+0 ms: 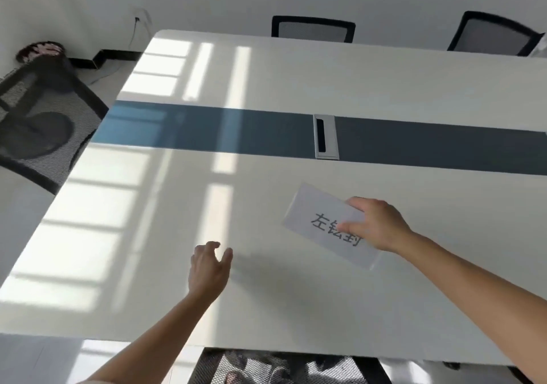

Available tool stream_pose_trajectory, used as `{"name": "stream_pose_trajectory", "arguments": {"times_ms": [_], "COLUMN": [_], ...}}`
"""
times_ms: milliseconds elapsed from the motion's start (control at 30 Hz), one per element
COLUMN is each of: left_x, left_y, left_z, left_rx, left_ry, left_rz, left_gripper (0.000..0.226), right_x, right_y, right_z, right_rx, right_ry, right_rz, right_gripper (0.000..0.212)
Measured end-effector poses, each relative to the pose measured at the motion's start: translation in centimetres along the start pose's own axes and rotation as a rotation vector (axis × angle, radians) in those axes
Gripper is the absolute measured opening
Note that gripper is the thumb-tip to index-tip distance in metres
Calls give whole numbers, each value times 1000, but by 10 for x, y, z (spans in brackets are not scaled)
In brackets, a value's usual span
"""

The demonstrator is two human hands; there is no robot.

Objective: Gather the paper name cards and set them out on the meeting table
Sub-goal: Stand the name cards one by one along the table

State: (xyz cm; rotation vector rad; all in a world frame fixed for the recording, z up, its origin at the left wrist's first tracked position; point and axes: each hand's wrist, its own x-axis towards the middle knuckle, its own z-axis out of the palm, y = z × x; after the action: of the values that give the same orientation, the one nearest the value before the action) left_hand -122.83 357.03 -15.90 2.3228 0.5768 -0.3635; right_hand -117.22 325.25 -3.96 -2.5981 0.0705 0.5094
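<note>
A white paper name card with dark printed characters is tilted just above the near half of the white meeting table. My right hand grips the card's right side, thumb over the printed face and fingers behind its top edge. My left hand hovers over the table to the left of the card, palm turned right, fingers curled and apart, holding nothing. I see only this one card.
A dark blue strip with a metal cable slot runs across the table's middle. Black mesh chairs stand at the far side, at the left end and under the near edge. A bin sits in the left corner.
</note>
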Motion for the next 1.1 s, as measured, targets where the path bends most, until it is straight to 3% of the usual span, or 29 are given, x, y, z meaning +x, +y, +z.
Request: {"name": "stream_pose_trajectory", "arguments": {"times_ms": [100,233,433,633,833,1100], "left_x": [23,29,34,35,34,35], "left_y": [-10,-36,-49,-46,-44,-46], "left_z": [23,59,76,74,73,73], "left_rx": [133,378,472,484,483,476], "left_ry": [117,128,157,110,109,111], "left_rz": [-4,74,100,79,69,75], "left_gripper": [53,61,78,79,79,80], "right_x": [60,131,196,221,206,193], "right_y": [-1,3,14,19,22,20], "right_z": [6,12,17,21,37,52], "right_rx": [-134,-269,-384,-345,-511,-587], "right_ry": [82,155,111,97,168,96], "right_rz": [-6,-29,-48,-136,-147,-125], "right_gripper": [42,44,50,46,67,81]}}
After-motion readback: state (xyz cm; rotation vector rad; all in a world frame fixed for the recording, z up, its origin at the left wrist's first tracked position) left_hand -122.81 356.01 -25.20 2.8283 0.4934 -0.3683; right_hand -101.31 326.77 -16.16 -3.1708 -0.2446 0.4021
